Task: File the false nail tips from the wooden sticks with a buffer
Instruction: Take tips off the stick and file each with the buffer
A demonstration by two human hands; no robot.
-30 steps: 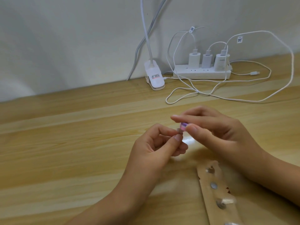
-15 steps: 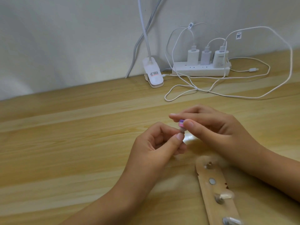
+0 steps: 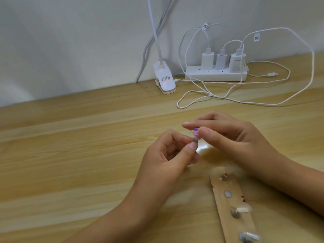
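Leave the wooden stick (image 3: 233, 204) lying just under the right wrist, near end cut off, mounted tips blurred. Brace the nail tip (image 3: 194, 142) pinched by the left hand (image 3: 166, 155); stroke lightly with the striped buffer (image 3: 195, 132) pinched in the right hand (image 3: 228, 137), touching just above. Cannot make out the tip's edge, nor most of the buffer behind fingers.

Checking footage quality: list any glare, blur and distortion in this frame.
Head view: glare on the table beside the left hand; its pinched nail tip and the buffer in the right hand look soft; the wooden stick is blurred; the power strip is crisp; the table's far edge bows slightly.
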